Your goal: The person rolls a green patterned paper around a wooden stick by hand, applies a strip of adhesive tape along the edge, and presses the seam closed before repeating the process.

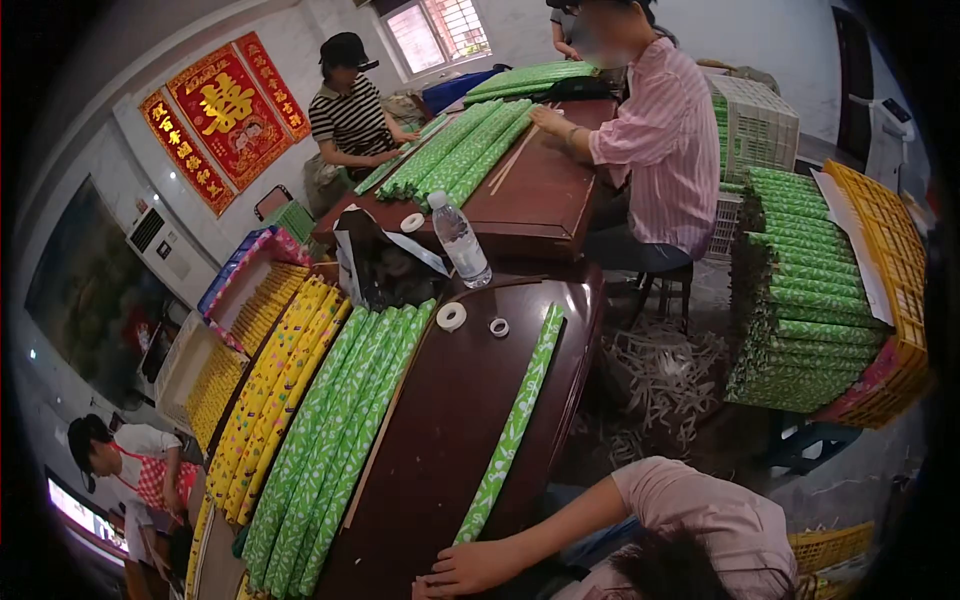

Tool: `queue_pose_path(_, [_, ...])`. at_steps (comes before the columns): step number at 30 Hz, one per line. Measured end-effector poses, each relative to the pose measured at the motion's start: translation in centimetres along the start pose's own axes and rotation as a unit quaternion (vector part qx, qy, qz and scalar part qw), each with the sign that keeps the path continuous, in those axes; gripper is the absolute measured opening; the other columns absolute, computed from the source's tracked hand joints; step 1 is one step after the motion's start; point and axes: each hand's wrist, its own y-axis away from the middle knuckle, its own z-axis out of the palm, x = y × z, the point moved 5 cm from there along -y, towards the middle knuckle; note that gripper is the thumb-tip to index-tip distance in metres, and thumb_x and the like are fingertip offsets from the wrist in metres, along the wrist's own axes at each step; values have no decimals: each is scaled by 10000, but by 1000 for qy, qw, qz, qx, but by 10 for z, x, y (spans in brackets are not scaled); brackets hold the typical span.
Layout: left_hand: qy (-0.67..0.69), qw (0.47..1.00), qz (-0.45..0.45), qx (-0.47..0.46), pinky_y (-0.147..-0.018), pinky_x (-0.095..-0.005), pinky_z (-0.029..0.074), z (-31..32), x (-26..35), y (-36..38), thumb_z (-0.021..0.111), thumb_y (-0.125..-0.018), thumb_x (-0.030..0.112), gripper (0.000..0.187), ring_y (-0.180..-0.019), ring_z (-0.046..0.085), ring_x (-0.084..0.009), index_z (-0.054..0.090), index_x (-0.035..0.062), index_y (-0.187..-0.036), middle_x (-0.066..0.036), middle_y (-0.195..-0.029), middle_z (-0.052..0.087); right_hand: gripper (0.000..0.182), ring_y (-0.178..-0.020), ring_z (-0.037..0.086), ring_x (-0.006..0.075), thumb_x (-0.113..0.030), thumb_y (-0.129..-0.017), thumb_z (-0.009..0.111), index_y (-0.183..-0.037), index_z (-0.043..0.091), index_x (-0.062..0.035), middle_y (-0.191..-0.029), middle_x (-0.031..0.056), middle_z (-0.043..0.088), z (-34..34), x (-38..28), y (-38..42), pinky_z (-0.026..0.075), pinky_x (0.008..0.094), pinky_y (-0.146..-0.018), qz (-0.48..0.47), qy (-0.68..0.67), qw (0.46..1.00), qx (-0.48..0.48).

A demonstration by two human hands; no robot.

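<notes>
Only one hand (pixel 470 568) shows, at the picture's bottom edge; which side it belongs to is unclear. Fingers spread, palm down, it presses the near end of a single green wrapped tube (pixel 512 428); nothing is gripped. The other hand is out of view.

The tube runs away from the hand across the dark table (pixel 440 420). Left of it, a bank of green tubes (pixel 325 440), then yellow ones (pixel 270 390). Beyond the far end: two tape rolls (pixel 451 316), a water bottle (pixel 459 240).

Risk: the tube, pinned at one end only, could roll off the table's curved right edge.
</notes>
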Motion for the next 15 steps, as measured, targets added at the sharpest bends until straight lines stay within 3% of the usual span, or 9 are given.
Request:
queue_pose_path(5, [49, 999, -7, -6, -1107, -527, 314, 19, -5, 33, 561, -968, 284, 453, -1362, 413, -389, 547, 45, -1353, -140, -1447, 497, 427, -1219, 536, 348, -155, -972, 478, -1362, 457, 16, -1354, 210, 528, 43, -3, 9, 440, 449, -987, 2, 77, 990, 114])
queue_pose_path(8, [101, 983, -142, 59, -1101, -517, 342, 31, -3, 139, 569, -964, 274, 448, -1349, 437, -388, 550, 43, -1347, -143, -1440, 505, 479, -1210, 558, 326, -135, -887, 542, -1335, 485, 23, -1348, 214, 533, 26, 0, 15, 461, 440, -960, -2, 89, 992, 90])
queue_pose_path(10, [-22, 991, -67, 113, -986, -417, 486, 22, 20, 133, 607, -917, 98, 450, -1211, 576, -344, 527, 9, -1351, -183, -1336, 584, 452, -1200, 572, 306, -126, -870, 551, -1307, 539, -12, -1356, 182, 549, -12, -9, 12, 470, 426, -946, 5, 50, 997, 65])
queue_pose_path(12, [-4, 990, -78, 114, -982, -434, 475, 35, 15, 135, 614, -917, 185, 423, -1250, 547, -313, 562, 29, -1307, -151, -1406, 532, 421, -1177, 595, 286, -93, -833, 584, -1252, 604, -47, -1295, 140, 607, -16, -8, 15, 477, 430, -936, 22, 100, 994, 47])
queue_pose_path(15, [-25, 988, -96, 117, -975, -418, 484, 31, 21, 134, 616, -919, 185, 425, -1245, 554, -301, 553, 25, -1308, -148, -1433, 507, 392, -1155, 613, 274, -64, -792, 625, -1183, 656, -72, -1234, 118, 649, -21, -9, 13, 480, 440, -946, 12, 67, 995, 78])
